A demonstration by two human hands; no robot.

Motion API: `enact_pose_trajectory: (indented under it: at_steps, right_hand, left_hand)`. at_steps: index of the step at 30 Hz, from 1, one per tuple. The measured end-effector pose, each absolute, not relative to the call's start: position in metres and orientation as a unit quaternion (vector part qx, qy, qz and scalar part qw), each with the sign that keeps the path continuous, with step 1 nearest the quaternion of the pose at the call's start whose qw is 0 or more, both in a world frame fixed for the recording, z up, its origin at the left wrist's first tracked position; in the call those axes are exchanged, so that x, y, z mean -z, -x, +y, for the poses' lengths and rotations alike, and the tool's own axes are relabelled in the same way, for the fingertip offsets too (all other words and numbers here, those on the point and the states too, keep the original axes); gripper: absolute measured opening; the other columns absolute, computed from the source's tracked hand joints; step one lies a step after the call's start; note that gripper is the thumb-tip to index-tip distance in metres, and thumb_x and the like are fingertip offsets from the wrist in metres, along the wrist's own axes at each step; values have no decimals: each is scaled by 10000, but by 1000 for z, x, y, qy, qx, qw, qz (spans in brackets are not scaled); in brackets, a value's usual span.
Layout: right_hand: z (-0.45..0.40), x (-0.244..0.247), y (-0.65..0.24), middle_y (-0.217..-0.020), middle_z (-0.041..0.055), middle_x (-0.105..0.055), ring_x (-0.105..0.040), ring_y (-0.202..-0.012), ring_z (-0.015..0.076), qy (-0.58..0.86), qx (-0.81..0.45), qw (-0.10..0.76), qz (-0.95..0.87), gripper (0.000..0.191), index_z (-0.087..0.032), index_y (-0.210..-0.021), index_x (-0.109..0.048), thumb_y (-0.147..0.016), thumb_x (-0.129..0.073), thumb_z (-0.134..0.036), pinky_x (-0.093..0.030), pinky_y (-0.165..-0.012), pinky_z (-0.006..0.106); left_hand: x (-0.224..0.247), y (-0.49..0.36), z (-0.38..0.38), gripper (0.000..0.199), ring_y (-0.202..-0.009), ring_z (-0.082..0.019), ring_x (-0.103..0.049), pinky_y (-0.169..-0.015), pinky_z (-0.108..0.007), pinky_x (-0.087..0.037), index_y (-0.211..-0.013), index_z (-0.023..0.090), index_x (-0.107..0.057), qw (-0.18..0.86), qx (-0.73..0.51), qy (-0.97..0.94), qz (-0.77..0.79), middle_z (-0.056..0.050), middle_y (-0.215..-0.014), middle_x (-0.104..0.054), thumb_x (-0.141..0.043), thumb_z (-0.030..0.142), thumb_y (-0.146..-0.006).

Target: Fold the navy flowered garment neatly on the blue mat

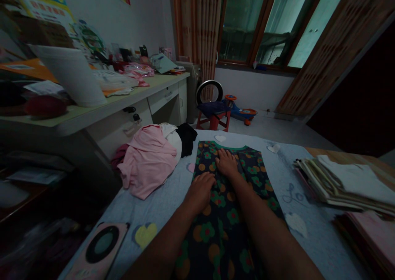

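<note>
A dark garment with green flowers and orange dots lies spread on the pale blue bed cover, its green-trimmed neckline at the far end. My left hand rests on its left side, fingers fairly flat and pointing forward. Farther up, near the neckline, my right hand lies on the cloth with its fingers apart. Neither hand shows anything gripped. To the left is a loose heap with a pink garment, a white one and a black one.
Folded clothes are stacked at the right, with a pink folded pile nearer. A pink phone-like object lies at the lower left. A cluttered desk stands left; a red stool is beyond the bed.
</note>
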State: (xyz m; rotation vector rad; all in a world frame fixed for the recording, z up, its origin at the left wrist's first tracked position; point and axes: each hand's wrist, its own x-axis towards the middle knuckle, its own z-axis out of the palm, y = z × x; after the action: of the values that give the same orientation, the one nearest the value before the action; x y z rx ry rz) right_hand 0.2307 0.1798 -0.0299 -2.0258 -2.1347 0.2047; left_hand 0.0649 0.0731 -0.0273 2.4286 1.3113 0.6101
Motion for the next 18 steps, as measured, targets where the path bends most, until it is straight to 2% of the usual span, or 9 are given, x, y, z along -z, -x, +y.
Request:
enact_pose_trajectory:
  at_steps: [7,12,18]
  right_hand:
    - [186,28,-227,-1619,53,-245,-190,-1476,279,704,-67,65,-704,576,-198,-1523,-323,-1001,-270,-436,-158,-1173,487]
    - [185,23,-229,-1591,113,-300,-236,-1458,288,700,-63,84,-706,551,-182,-1480,-386,-991,-341,-431,-190,-1157,465]
    - [166,23,-235,-1602,161,-251,-194,-1476,315,674,-89,63,-731,629,-104,-1479,-371,-957,-416,-452,-203,-1158,459]
  left_hand:
    - [32,-64,76,432,-1348,-225,-432,-1140,-425,-336,-1087,202,-617,165,-221,-850,448,-53,-1350,-592,-436,-16,-761]
    - [31,-63,76,450,-1343,-226,-436,-1137,-427,-338,-1089,206,-614,167,-225,-850,446,-53,-1342,-596,-435,-16,-741]
    - [32,-63,76,424,-1336,-239,-440,-1123,-446,-349,-1054,202,-611,167,-227,-851,442,-56,-1348,-596,-437,-17,-734]
